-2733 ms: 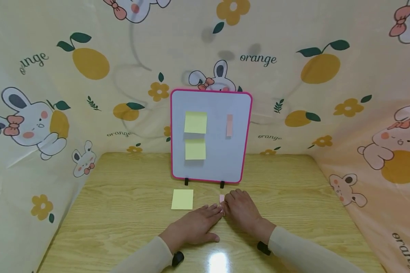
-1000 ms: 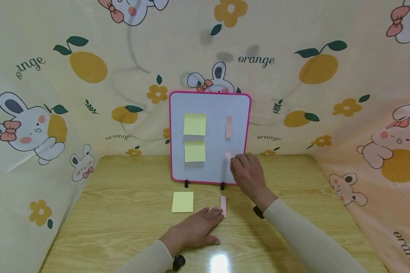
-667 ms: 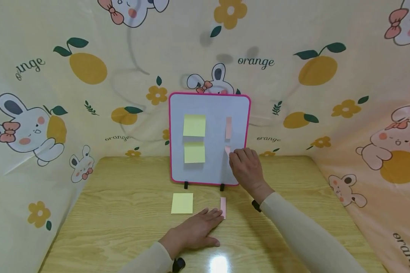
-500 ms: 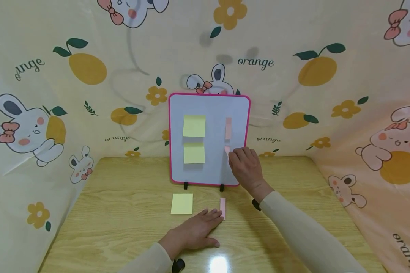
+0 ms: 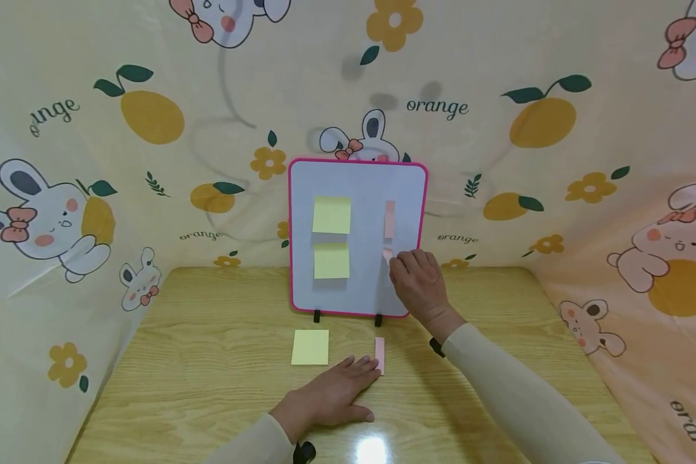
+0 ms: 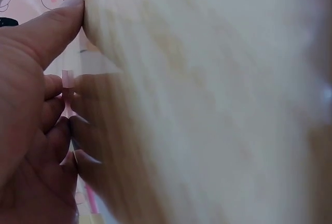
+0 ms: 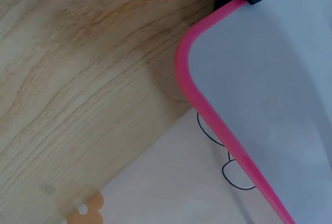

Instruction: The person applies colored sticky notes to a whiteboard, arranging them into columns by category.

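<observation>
My right hand [image 5: 420, 283] pinches a small pink sticky strip [image 5: 386, 252] against the lower right of a pink-rimmed whiteboard [image 5: 359, 180]. Directly above it, another pink strip [image 5: 390, 219] is stuck to the board. My left hand [image 5: 330, 393] lies flat on the table, its fingertips at the lower end of a pink strip pad [image 5: 379, 348]. In the left wrist view the left hand [image 6: 31, 105] has its thumb spread away from the fingers. The right wrist view shows the board's lower corner [image 7: 249, 68], with the right hand out of sight.
Two yellow sticky notes hang on the board's left side, an upper note [image 5: 332, 214] and a lower note [image 5: 332, 261]. A yellow note pad [image 5: 310, 348] lies on the wooden table [image 5: 209, 335]. Small black feet [image 5: 378, 320] hold the board up. Patterned cloth [image 5: 313, 77] surrounds the table.
My right hand has left the pink pad beside the left hand and risen to the board with a pink strip. It has hardly moved in the last half second. The left hand has stayed put.
</observation>
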The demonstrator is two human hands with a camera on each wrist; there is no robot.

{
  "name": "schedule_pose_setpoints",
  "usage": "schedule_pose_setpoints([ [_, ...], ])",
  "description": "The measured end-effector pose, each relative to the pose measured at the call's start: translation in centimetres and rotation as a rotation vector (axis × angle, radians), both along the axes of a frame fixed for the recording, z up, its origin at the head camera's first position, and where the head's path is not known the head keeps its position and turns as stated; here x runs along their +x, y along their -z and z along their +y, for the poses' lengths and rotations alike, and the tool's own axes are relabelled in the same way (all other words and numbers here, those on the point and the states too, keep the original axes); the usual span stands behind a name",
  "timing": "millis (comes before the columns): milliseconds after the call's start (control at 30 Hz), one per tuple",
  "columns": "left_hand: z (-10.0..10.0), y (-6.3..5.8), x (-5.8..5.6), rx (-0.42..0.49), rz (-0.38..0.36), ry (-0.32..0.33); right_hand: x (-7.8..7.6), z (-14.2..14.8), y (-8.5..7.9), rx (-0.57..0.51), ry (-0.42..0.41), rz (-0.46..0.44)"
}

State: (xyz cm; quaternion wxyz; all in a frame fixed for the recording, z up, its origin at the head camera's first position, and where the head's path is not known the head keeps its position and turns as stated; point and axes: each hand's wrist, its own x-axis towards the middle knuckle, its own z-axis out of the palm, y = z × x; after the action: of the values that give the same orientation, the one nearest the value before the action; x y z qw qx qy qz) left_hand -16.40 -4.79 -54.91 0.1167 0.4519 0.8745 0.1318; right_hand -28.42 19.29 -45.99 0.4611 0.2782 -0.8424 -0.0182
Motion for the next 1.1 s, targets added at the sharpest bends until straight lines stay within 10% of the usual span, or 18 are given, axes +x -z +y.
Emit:
schedule_pose_setpoints([
  [1100,-0.1,0.4,0.0,0.033,-0.053,-0.022,-0.7,0.2,0.9,0.01,0.017,-0.009],
])
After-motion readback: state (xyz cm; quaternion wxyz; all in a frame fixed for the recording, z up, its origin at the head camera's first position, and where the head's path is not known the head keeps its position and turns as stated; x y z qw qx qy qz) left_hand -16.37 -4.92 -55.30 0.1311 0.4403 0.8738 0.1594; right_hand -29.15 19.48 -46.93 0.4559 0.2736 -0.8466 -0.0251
